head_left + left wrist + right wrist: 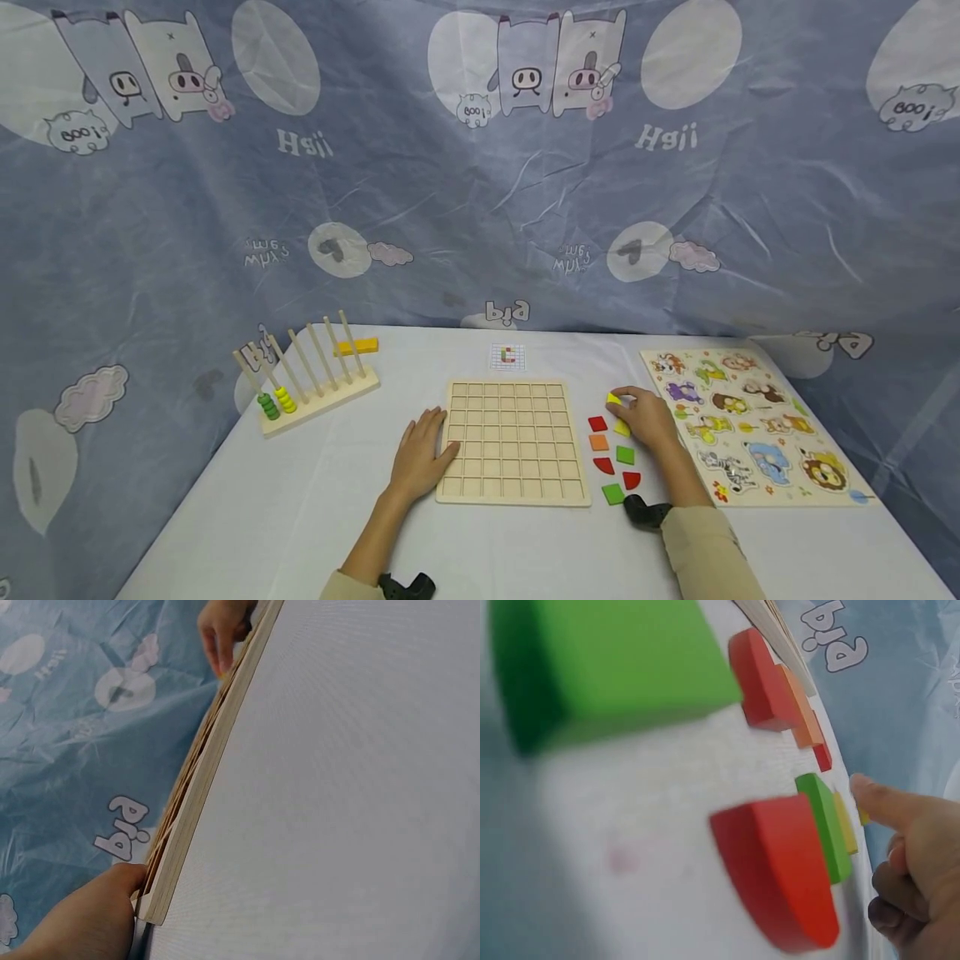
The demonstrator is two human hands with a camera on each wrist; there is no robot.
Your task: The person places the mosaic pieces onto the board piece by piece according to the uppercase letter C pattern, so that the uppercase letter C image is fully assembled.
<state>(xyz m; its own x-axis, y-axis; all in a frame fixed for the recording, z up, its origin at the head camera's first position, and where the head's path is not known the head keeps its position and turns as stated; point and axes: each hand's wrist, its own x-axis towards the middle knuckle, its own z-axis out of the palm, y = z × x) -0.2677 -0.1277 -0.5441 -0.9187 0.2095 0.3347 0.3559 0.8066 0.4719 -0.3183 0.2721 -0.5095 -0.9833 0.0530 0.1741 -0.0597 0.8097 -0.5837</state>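
My left hand (422, 458) rests at the left edge of a wooden grid board (516, 503), its fingers stretched out and its thumb on the rim. To the right of the board, my right hand (651, 421) pinches a yellow block (612, 398) between thumb and forefinger, down at the table. A second yellow block (622, 427) lies just below those fingertips. Nearer me are a red square block (597, 423), an orange block (597, 442), green blocks (625, 455) and red quarter-round blocks (632, 480). The right wrist view shows the thumb (877, 799) beyond a green block (825, 825).
A small pattern card (507, 357) lies behind the board. At the left stands a peg rack (322, 406) with green and yellow beads, a yellow-orange bar (365, 345) behind it. An animal puzzle board (757, 429) lies at the right. A printed cloth (480, 183) hangs behind the table.
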